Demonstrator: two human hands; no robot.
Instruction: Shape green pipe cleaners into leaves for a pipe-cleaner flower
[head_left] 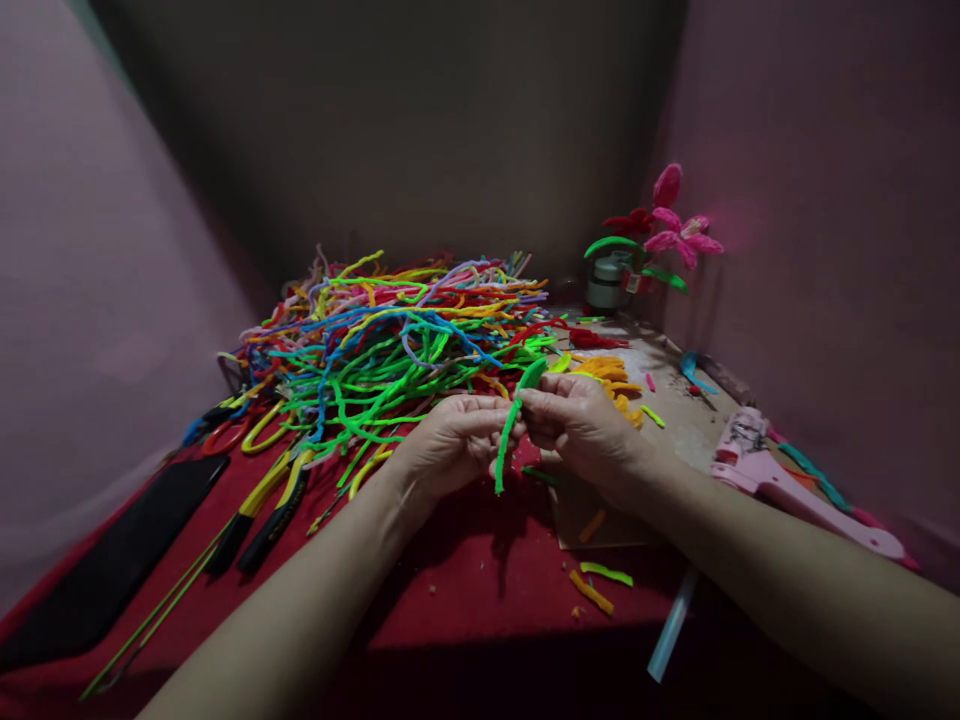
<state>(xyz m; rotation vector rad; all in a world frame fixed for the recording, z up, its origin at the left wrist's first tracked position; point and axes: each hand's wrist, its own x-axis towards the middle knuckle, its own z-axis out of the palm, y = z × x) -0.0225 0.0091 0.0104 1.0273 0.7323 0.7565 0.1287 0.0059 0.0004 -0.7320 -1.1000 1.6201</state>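
In the middle of the head view, my left hand (pixel 469 440) and my right hand (pixel 581 420) meet around a short green pipe cleaner (pixel 504 455). Its upper part looks wider and leaf-like, while the lower end hangs down below the fingers. Both hands are closed, pinching it from either side. The fingers partly cover its middle. Just behind them spreads a large heap of pipe cleaners (pixel 375 360) in many colours. Orange fuzzy pieces (pixel 604 372) lie right behind my right hand.
Pliers (pixel 274 500) with yellow and black handles and a black flat object (pixel 112 555) lie left on the red cloth (pixel 465 600). A pink glue gun (pixel 795 495) is at right, near a clear glue stick (pixel 673 625). Pink fuzzy flowers (pixel 684 238) stand at the back.
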